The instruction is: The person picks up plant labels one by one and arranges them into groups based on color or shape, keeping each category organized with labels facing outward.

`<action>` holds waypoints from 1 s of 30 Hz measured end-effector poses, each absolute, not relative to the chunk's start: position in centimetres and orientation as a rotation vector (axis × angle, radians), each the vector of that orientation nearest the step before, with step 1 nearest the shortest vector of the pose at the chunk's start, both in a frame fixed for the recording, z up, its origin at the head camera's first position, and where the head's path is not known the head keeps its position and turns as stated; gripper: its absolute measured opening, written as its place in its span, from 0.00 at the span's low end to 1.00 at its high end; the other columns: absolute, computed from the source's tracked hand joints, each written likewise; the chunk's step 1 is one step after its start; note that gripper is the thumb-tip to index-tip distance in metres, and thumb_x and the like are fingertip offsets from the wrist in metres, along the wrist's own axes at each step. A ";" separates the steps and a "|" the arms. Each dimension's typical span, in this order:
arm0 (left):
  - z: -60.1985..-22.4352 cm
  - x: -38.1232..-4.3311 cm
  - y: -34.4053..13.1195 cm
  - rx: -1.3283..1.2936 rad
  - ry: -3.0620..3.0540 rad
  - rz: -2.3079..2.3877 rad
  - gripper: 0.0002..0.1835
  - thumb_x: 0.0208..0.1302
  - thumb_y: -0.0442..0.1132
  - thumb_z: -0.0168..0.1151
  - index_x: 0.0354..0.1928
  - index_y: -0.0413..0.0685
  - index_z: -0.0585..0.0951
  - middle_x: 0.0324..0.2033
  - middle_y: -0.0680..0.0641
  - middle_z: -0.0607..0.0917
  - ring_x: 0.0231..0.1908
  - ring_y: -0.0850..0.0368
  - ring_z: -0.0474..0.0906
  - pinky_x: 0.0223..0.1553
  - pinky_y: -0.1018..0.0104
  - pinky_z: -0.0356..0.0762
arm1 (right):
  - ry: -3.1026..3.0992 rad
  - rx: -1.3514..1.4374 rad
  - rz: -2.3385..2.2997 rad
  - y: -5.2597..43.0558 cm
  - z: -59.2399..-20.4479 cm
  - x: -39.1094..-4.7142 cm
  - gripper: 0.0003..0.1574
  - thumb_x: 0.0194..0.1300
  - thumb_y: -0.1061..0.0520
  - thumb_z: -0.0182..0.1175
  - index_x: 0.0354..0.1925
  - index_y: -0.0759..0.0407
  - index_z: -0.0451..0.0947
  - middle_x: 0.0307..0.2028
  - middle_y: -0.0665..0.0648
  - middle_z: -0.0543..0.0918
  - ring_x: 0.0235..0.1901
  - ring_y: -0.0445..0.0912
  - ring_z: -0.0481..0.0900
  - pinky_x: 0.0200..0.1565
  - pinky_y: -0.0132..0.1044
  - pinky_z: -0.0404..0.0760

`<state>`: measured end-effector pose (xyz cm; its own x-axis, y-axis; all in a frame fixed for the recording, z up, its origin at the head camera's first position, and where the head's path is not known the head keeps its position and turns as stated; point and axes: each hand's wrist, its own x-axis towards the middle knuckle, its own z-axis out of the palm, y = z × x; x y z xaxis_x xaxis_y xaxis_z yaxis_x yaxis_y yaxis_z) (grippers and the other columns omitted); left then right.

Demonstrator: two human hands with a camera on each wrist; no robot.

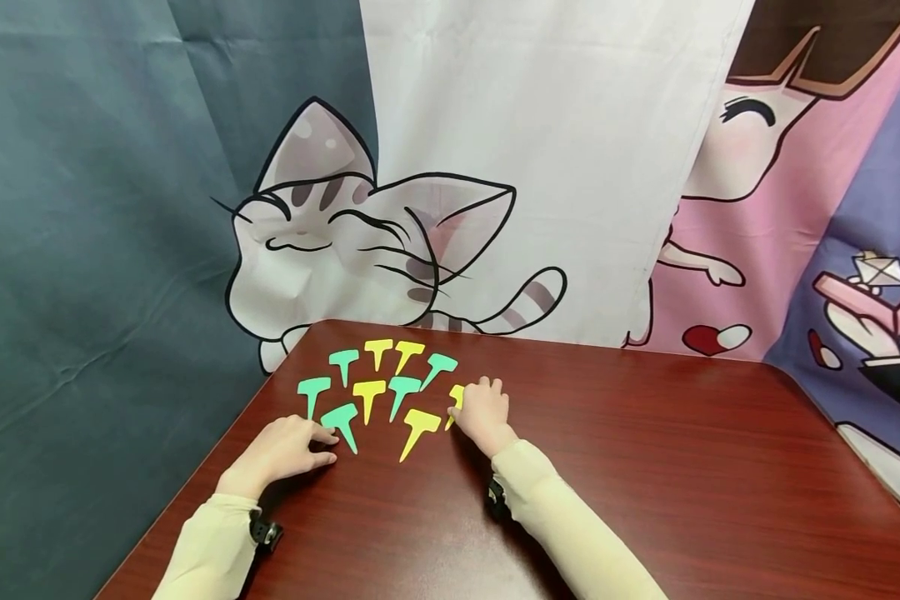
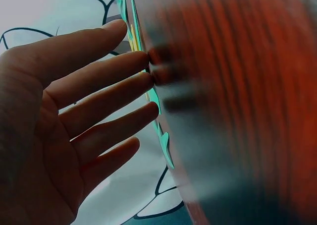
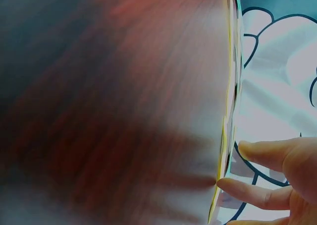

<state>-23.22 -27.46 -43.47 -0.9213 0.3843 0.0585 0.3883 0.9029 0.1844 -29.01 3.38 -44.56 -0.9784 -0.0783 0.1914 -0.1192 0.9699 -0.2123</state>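
Note:
Several flat T-shaped plant labels, some green and some yellow, lie in a loose cluster on the table. My left hand (image 1: 281, 450) is at the cluster's near left, its fingers spread and fairly straight. Its fingertips rest right at the nearest green plant label (image 1: 341, 417). On the right side of the cluster, my right hand (image 1: 484, 410) reaches over a yellow plant label (image 1: 456, 397) and partly hides it. In the right wrist view, the index fingertip (image 3: 223, 184) meets the yellow edge, with the thumb apart from it. Between the hands lies another yellow plant label (image 1: 422, 423).
The dark red wooden table (image 1: 682, 467) stretches far to the right. Behind it hangs a cloth backdrop (image 1: 570, 125) with a cartoon cat, close against the table's far edge. A grey-green cloth (image 1: 105, 250) borders the left edge.

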 end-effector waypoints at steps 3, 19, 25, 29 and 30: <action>-43.5 -23.1 -27.5 -0.624 -3.041 -0.301 0.16 0.53 0.50 0.69 0.44 0.57 0.87 0.43 0.53 0.87 0.41 0.53 0.82 0.42 0.56 0.79 | -2.935 0.124 0.325 3.2 -44.6 -29.2 0.26 0.50 0.40 0.70 0.31 0.62 0.83 0.36 0.63 0.76 0.42 0.58 0.70 0.38 0.51 0.76; -43.7 -22.8 -27.6 -0.644 -3.064 -0.308 0.19 0.50 0.47 0.72 0.47 0.57 0.86 0.48 0.52 0.86 0.46 0.51 0.82 0.44 0.55 0.78 | -2.978 -0.056 0.308 2.6 -44.9 -29.8 0.31 0.45 0.39 0.73 0.36 0.62 0.82 0.39 0.63 0.76 0.46 0.59 0.69 0.43 0.52 0.74; -43.6 -22.8 -27.6 -0.656 -3.047 -0.303 0.19 0.49 0.47 0.72 0.46 0.57 0.86 0.47 0.52 0.86 0.45 0.51 0.82 0.43 0.55 0.79 | -2.978 -0.075 0.316 2.6 -44.8 -29.9 0.34 0.44 0.36 0.73 0.37 0.62 0.82 0.39 0.63 0.76 0.46 0.59 0.69 0.44 0.52 0.73; -43.6 -22.8 -27.5 -0.665 -3.041 -0.302 0.19 0.50 0.47 0.72 0.46 0.57 0.86 0.47 0.52 0.86 0.45 0.51 0.82 0.43 0.55 0.79 | -2.984 -0.086 0.310 2.5 -44.7 -30.0 0.36 0.42 0.34 0.73 0.38 0.61 0.82 0.40 0.63 0.76 0.46 0.59 0.69 0.44 0.52 0.73; -43.6 -22.9 -27.5 -0.665 -3.041 -0.300 0.19 0.50 0.48 0.72 0.46 0.57 0.86 0.47 0.52 0.86 0.45 0.51 0.82 0.43 0.55 0.79 | -2.984 -0.091 0.309 2.6 -44.8 -30.0 0.36 0.41 0.34 0.73 0.38 0.61 0.82 0.40 0.63 0.76 0.46 0.59 0.69 0.44 0.52 0.73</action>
